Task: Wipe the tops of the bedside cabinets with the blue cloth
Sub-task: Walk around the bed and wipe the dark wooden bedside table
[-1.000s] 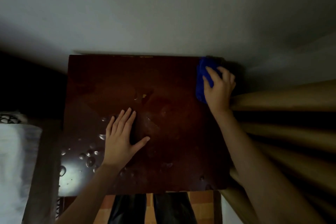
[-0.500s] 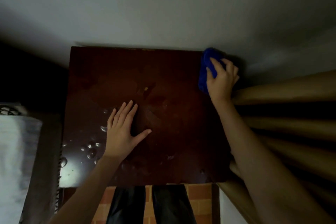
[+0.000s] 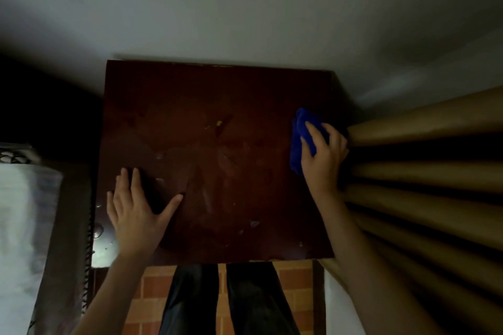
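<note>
The right hand (image 3: 324, 156) is gripping the bunched blue cloth (image 3: 298, 141), fingers curled over it, pressing it onto the cabinet top (image 3: 217, 106) beneath. Well to its left, the left hand (image 3: 136, 212) is lying flat, fingers spread. The dark wood is showing smears, with droplets (image 3: 98, 229) beside that hand.
</note>
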